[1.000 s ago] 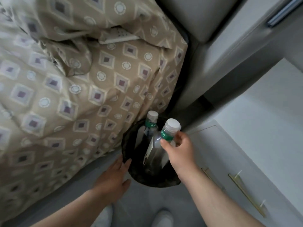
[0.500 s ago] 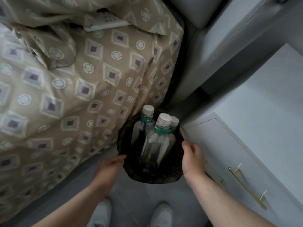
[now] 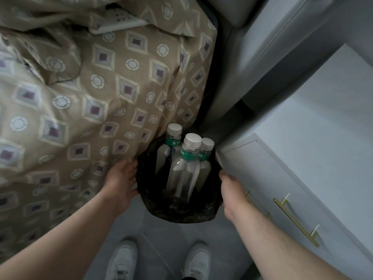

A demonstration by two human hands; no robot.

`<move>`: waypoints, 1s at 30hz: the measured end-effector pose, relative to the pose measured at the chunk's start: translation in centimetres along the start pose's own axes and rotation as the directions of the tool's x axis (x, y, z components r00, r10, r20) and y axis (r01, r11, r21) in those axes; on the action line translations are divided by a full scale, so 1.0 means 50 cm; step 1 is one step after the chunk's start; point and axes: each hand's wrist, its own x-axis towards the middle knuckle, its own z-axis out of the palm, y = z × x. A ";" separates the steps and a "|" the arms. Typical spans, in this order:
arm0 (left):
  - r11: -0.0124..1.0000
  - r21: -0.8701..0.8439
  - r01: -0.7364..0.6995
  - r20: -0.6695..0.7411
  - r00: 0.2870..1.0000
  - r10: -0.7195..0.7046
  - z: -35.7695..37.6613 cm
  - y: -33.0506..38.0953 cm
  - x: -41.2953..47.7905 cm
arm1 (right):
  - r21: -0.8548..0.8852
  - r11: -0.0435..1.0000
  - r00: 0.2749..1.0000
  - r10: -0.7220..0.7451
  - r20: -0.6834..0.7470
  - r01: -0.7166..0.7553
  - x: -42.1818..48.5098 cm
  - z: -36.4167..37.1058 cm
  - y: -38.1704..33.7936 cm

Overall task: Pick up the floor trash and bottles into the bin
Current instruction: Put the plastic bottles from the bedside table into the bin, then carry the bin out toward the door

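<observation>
Against the bin [image 3: 181, 217] — left hand [image 3: 121, 182] spread, right hand [image 3: 232, 193] unclear; three bottles [image 3: 182, 178] inside, one "东方"-labelled.

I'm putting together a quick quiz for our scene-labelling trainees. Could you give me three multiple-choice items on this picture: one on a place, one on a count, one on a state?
1. Where is the bin?
A) on a shelf
B) between the bed and the white cabinet
C) under a desk

2. How many bottles are in it?
A) one
B) two
C) three

3. How are the bottles?
A) capped and standing
B) open and standing
C) crushed flat

Answers:
1 B: the bed's cover hangs at the bin's left and the cabinet's front is at its right.
2 C: three white caps show above the rim.
3 A: each neck points up with its cap on.
</observation>
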 end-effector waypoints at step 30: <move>0.798 0.360 -0.484 0.322 0.867 0.381 0.028 0.404 -0.914 | -0.122 0.909 0.851 -0.417 -0.321 0.399 -0.974 -0.358 -0.359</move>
